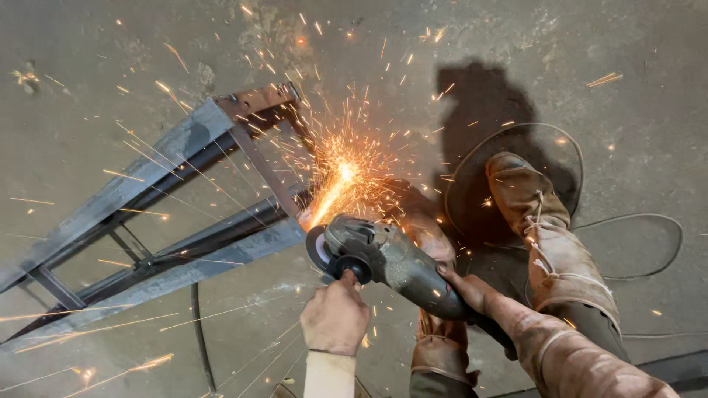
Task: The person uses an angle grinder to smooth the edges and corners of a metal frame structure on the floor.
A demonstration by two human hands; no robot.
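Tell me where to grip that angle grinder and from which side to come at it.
Grip the angle grinder as the hands do here: right hand wrapped round the long rear body from behind, left hand on the stubby side handle from below. The disc and sparks sit at the front against the steel frame, so probably approach from the cable end.

The angle grinder [383, 258] is a dark grey, worn tool with a rounded body and a disc at its front end, tilted down to the left. Its disc touches the end of the steel frame [147, 214], and bright orange sparks fan out from that spot. The frame is made of grey angle bars with thin cross struts, lying slanted across the concrete floor.
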